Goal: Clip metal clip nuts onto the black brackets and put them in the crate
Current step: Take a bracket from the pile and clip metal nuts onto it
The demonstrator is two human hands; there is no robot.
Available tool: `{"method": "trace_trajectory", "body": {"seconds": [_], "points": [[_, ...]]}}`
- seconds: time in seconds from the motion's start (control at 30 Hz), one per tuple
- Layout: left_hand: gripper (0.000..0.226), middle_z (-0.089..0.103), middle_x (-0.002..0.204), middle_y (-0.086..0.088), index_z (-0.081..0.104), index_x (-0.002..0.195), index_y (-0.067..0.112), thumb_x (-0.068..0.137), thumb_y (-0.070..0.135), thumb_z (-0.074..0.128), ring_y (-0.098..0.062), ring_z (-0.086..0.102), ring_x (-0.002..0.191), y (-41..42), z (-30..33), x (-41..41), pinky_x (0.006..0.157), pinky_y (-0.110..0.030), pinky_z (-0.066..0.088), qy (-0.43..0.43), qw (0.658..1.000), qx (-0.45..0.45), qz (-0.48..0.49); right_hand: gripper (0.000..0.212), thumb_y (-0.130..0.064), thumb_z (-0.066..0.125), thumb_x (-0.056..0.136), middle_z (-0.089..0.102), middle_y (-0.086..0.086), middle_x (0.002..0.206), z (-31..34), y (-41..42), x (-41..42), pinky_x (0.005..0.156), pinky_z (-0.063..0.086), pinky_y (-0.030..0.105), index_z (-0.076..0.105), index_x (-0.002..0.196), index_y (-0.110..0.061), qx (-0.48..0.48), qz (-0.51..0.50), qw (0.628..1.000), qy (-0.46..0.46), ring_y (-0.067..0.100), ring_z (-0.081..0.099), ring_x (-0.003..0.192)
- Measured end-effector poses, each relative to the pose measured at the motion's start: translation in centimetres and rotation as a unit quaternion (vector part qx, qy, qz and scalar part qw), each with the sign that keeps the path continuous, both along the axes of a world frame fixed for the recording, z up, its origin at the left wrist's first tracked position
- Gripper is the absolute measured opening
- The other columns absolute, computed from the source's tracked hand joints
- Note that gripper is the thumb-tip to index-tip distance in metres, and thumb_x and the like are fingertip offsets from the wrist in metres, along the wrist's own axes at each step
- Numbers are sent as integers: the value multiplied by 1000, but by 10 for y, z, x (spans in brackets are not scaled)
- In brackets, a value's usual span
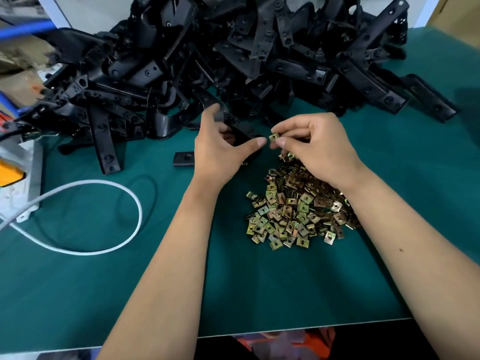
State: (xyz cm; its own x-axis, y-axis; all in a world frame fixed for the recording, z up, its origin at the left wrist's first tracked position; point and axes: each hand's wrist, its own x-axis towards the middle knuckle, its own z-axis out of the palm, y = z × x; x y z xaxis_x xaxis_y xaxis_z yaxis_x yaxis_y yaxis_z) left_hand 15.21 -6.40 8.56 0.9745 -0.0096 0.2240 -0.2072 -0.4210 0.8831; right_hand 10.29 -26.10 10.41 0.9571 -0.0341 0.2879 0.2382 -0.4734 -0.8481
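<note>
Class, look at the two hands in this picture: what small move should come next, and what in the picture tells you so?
Probably slide the clip nut onto the bracket's end. The right hand pinches it right beside the black bracket that the left hand holds, and it is not yet on.

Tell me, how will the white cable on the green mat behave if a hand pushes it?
The white cable lies in a loose loop, so it is probably floppy and would bend rather than slide whole. It looks thin and likely light. One end runs beneath the grey box, which may hold it.

Place: assembly workshop | evidence: green bench mat (78, 294); bracket heap (233, 55) at 12 o'clock; clip nut pile (293, 211) centre
</note>
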Motion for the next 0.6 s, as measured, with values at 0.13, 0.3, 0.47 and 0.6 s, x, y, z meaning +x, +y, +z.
{"method": "trace_trajectory", "body": {"seconds": [0.13,0.3,0.47,0.6], "points": [[116,64,121,-1,32,157,22,63,37,98,-7,64,112,4,1,-1,99,-22,52,1,997,-25,-79,15,-14,72,95,80,-11,86,-1,-1,1,61,52,16,77,108,-18,33,-6,999,-6,11,74,72],[114,62,120,14,38,156,23,60,36,98,-4,60,120,1,0,-4,108,-27,48,-21,990,-12,-136,12,-16,73,95,79,-6,86,-4,-3,3,53,50,21,79,105,-20,42,-12,999,-7,4,68,63],[112,60,125,10,42,154,24,58,40,98,-4,59,121,0,1,-4,109,-26,47,-29,990,-10,-140,17,-8,76,90,78,0,86,-4,-4,3,55,50,21,81,102,-20,88,-5,996,12,7,62,55],[113,62,127,5,42,154,22,57,40,98,-4,61,118,-2,3,-6,107,-32,50,-40,990,-7,-137,17,-6,76,90,79,2,86,-3,-5,4,58,52,21,81,101,-18,115,1,992,48,14,61,56]]}}
